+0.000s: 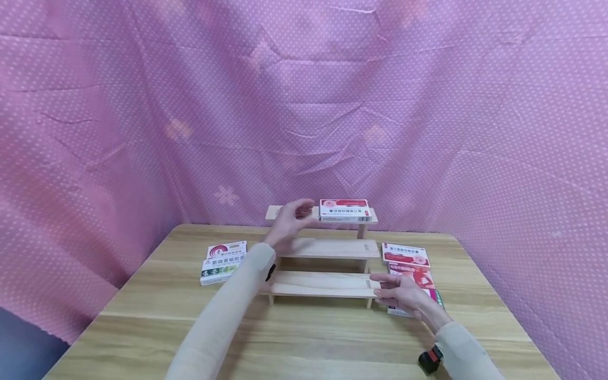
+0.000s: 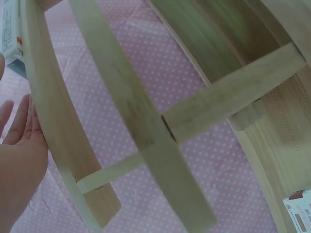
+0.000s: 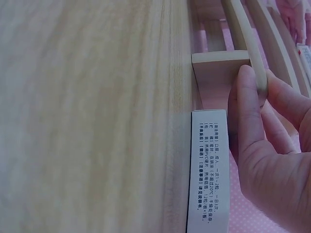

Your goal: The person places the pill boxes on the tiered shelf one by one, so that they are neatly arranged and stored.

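The left hand [image 1: 291,221] is half wide and empty, just left of the red-and-white box [image 1: 344,211] on the far top step [image 1: 273,212]. The right hand [image 1: 404,295] pinches the near low step [image 1: 323,282] at its right end. I'd hold the stand [image 1: 332,247] still and touch the box softly. Other boxes lie left [image 1: 222,268] and right [image 1: 412,275].

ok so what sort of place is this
Probably a makeshift indoor setup, perhaps for demonstrations: pink dotted cloth hangs behind and on both sides of a wooden table, with a small tiered stand on it.
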Motion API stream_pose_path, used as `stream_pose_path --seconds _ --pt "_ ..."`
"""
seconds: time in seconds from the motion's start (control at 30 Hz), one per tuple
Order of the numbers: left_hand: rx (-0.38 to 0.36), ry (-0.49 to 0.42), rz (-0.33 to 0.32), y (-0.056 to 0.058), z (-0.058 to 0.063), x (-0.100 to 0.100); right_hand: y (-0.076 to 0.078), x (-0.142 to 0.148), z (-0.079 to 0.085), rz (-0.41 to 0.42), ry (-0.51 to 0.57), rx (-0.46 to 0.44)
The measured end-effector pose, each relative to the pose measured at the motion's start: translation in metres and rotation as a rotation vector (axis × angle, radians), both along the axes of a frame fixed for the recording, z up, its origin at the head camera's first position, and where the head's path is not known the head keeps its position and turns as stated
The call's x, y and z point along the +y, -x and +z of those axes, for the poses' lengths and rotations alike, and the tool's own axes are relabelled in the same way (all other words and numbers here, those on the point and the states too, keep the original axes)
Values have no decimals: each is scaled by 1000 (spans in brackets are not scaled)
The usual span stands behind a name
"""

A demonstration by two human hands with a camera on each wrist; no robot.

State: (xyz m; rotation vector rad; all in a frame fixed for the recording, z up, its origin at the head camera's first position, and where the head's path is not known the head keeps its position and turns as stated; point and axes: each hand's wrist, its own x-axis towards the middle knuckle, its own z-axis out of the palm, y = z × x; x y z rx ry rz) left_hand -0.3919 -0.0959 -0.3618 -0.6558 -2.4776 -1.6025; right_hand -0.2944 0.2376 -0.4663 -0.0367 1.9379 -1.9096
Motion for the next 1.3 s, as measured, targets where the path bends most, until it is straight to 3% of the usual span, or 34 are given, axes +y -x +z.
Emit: stream_pose_path --seconds 0.3,0.53,0.67,0.83,1.1,1.3 --pt "20 -32 28 -11 4 -15 -1 0 0 14 13 11" --pt "103 37 31 -18 -1 -42 0 0 -2 10 11 8" --pt "83 63 26 -25 -5 -59 -1 1 -2 9 17 10" --pt "48 74 -27 -33 -11 -79 -1 1 -3 9 10 16" --pt "-38 109 -24 -43 -25 -111 -1 2 -1 28 25 16" --pt "-74 72 -21 -46 -37 -127 -2 3 0 42 39 22"
